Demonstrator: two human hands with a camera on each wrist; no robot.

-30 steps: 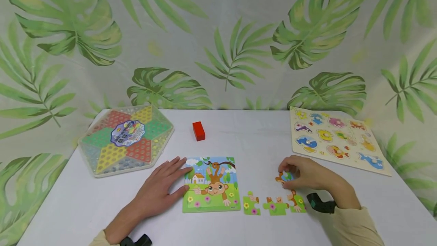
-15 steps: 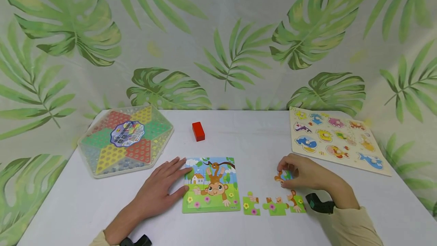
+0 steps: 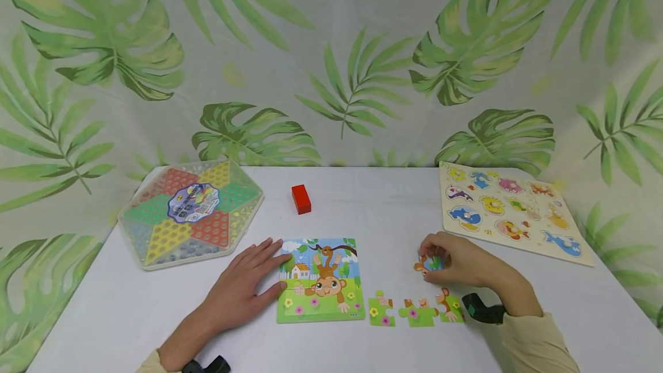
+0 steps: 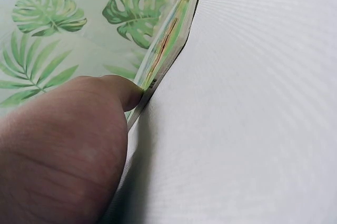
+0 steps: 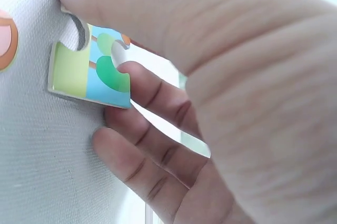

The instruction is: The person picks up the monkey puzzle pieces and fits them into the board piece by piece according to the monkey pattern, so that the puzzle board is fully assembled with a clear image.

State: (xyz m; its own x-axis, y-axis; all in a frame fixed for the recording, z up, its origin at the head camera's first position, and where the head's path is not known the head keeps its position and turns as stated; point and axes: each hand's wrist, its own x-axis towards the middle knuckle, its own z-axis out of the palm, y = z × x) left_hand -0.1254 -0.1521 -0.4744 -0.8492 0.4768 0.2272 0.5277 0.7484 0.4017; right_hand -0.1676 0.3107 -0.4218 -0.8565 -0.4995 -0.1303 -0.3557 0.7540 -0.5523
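My left hand (image 3: 239, 288) lies with its fingers stretched out along the left edge of a square monkey picture board (image 3: 321, 311). In the left wrist view the thumb (image 4: 126, 91) touches the board's edge. To the right of the board, my right hand (image 3: 461, 261) holds a jigsaw piece (image 3: 422, 266) between thumb and fingers. The right wrist view shows this piece (image 5: 108, 77) with blue sky, green trees and a rounded notch. Just below it on the table lie several more jigsaw pieces: a flowered one (image 3: 382, 311), a middle one (image 3: 418, 316) and one at the right (image 3: 453, 311).
A hexagonal Chinese checkers box (image 3: 191, 212) stands at the back left. Behind the picture board sits a red block (image 3: 301, 199). At the back right lies a wooden sea-animal puzzle board (image 3: 513, 212). A leaf-patterned cloth (image 3: 362, 73) hangs behind the white table.
My right hand has shifted slightly left and away from me, carrying the jigsaw piece a little farther from the loose pieces. My left hand and the picture board stay put.
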